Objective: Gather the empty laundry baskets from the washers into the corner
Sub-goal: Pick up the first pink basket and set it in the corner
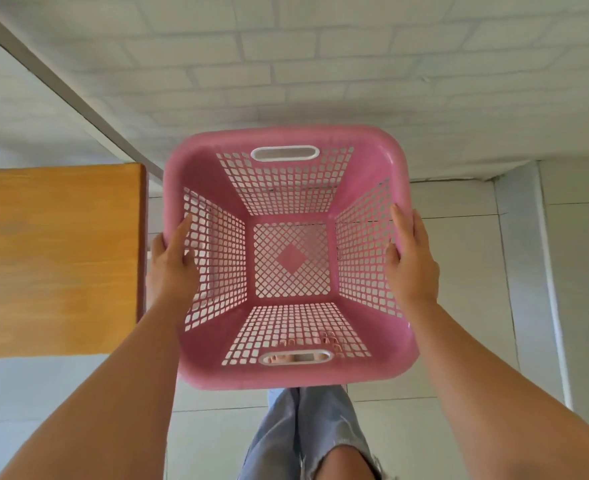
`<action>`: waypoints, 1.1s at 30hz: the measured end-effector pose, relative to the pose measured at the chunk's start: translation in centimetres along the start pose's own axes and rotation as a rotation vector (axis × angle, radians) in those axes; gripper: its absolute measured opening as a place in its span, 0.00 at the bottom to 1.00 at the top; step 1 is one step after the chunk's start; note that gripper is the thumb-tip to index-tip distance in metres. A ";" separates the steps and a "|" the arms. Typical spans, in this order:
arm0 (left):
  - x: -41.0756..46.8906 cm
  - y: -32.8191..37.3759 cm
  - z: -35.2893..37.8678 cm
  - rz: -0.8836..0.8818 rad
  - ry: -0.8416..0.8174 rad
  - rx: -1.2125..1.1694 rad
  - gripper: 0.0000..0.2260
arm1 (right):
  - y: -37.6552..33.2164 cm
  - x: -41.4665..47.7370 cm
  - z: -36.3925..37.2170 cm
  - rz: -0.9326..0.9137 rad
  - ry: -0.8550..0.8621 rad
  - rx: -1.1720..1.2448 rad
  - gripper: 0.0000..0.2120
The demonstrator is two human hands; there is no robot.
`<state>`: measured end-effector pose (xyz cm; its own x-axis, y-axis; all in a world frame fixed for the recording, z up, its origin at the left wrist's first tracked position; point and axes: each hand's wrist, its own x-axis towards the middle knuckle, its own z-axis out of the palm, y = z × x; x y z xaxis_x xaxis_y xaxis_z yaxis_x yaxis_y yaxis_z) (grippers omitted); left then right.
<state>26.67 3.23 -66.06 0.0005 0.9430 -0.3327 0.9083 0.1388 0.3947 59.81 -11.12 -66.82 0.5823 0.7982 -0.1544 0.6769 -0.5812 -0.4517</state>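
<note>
Jeans (307,434) nearest, bare knee showing. Left hand (173,261) and right hand (411,261) each closed over a side rim of the empty pink basket (291,377), held above the tiled floor (459,258). Wooden table (54,258) at left; white brick wall (321,71) beyond.

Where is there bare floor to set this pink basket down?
Bare tiled floor lies between the pink basket and the white brick wall, running right. Left is crowded: the wooden table sits close beside the left hand. Right hand side is clear.
</note>
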 end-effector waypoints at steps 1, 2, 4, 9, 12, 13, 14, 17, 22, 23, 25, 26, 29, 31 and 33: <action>0.6 -0.3 0.7 -0.002 0.000 -0.003 0.27 | 0.2 0.6 0.8 -0.003 0.004 -0.006 0.31; 1.2 -0.6 1.4 -0.010 0.000 -0.009 0.27 | 0.4 1.1 1.6 -0.002 0.007 -0.008 0.31; 2.2 -0.9 2.6 -0.021 -0.004 -0.038 0.28 | 0.8 1.9 2.9 0.010 0.007 0.006 0.31; 4.4 -1.4 4.1 -0.020 -0.012 -0.031 0.27 | 1.5 2.7 5.3 0.006 0.012 0.036 0.31; 5.5 -1.7 4.5 -0.012 -0.029 -0.018 0.28 | 1.3 3.3 6.3 -0.004 0.033 0.017 0.31; 5.9 -1.8 4.6 -0.013 -0.029 -0.015 0.28 | 1.1 3.7 6.5 -0.013 0.039 0.005 0.31; 6.2 -1.8 4.6 -0.017 -0.028 -0.010 0.27 | 1.0 4.2 6.6 -0.022 0.040 -0.004 0.31; 7.1 -1.8 4.6 -0.012 -0.038 0.034 0.25 | 0.5 5.0 6.7 -0.028 0.028 -0.020 0.32; 7.5 -1.5 4.3 -0.021 -0.102 0.183 0.29 | -0.1 5.1 6.7 -0.026 -0.004 -0.106 0.32; 7.6 -1.4 4.2 -0.029 -0.119 0.202 0.30 | -0.2 5.0 6.6 -0.031 -0.011 -0.149 0.31; 7.6 -0.9 3.9 -0.060 -0.157 0.216 0.32 | -0.6 4.9 6.2 -0.027 -0.020 -0.215 0.31; 7.5 -0.6 3.7 -0.077 -0.169 0.224 0.33 | -0.8 4.7 5.9 -0.007 -0.034 -0.228 0.31; 6.7 0.6 3.0 -0.067 -0.178 0.250 0.34 | -1.7 2.9 4.7 0.044 -0.098 -0.249 0.32; 5.5 1.8 2.3 -0.027 -0.180 0.251 0.33 | -2.2 0.8 3.4 0.055 -0.134 -0.264 0.31; 3.7 3.0 1.5 0.018 -0.201 0.252 0.32 | -2.6 -1.6 1.8 0.062 -0.172 -0.272 0.30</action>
<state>30.02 6.69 -67.41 0.0777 0.8625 -0.5000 0.9824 0.0193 0.1860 56.36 -10.62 -66.96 0.5571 0.7618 -0.3306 0.7518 -0.6317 -0.1888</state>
